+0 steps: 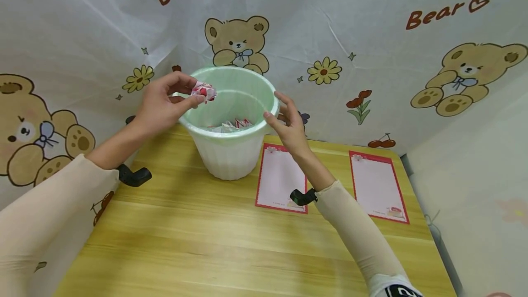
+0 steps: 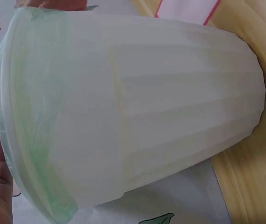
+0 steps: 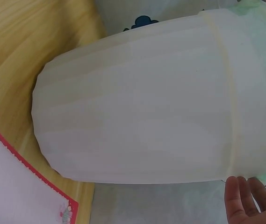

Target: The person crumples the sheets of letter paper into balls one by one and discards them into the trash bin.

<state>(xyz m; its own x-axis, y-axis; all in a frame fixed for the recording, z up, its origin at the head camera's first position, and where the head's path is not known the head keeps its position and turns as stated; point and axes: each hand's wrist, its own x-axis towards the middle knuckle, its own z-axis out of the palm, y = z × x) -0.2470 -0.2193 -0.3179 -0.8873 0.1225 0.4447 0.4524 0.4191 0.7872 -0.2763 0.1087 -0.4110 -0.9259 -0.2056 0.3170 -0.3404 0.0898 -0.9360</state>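
My left hand (image 1: 158, 102) pinches a crumpled piece of red-and-white paper (image 1: 204, 90) over the left side of the bin's opening. A white ribbed trash bin (image 1: 227, 155) stands upright on the table, with a pale green plastic liner (image 1: 243, 79) folded over its rim. Low inside it lie white and red scraps (image 1: 235, 125), partly hidden by the front rim. On the right, my right hand (image 1: 290, 125) holds the rim, the thumb at its edge. The right wrist view shows the fingers (image 3: 235, 198) against the upper outer wall.
Two white sheets with red borders lie on the wooden table (image 1: 198, 237): one sheet (image 1: 280, 180) beside the bin, under my right forearm, the other sheet (image 1: 379, 187) farther right. A bear-printed cloth (image 1: 288, 22) hangs close behind the bin.
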